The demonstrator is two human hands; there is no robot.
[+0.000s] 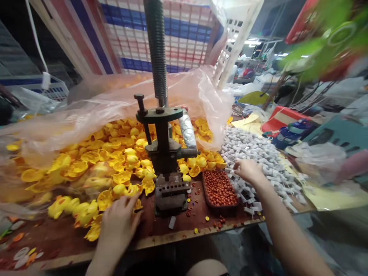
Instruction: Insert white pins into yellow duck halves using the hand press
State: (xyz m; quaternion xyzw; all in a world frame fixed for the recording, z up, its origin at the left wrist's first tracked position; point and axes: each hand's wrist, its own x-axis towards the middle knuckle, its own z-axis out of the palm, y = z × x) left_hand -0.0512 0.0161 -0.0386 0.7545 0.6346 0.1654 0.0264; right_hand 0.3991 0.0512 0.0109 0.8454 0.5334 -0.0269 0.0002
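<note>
My left hand (pixel 120 216) is at the front of a spread of yellow plastic duck shells (pixel 119 177); its fingers are stretched out and apart, reaching over the nearest shells. My right hand (pixel 249 171) is over the left side of a heap of small white plastic pieces (pixel 253 149). Its fingers are curled together, and whatever they may hold is too small to make out. Between my hands stands a dark metal hand press (pixel 162 153) with a perforated block at its base. A shallow tray (pixel 221 206) of small reddish-brown beads lies left of my right hand.
A single white piece (pixel 172 222) and scattered beads lie near the table's front edge (pixel 161 239). Clear plastic sheeting (pixel 184 92) drapes behind the shells. A green-bladed fan (pixel 340 34) is at upper right, above a red bin (pixel 283 119).
</note>
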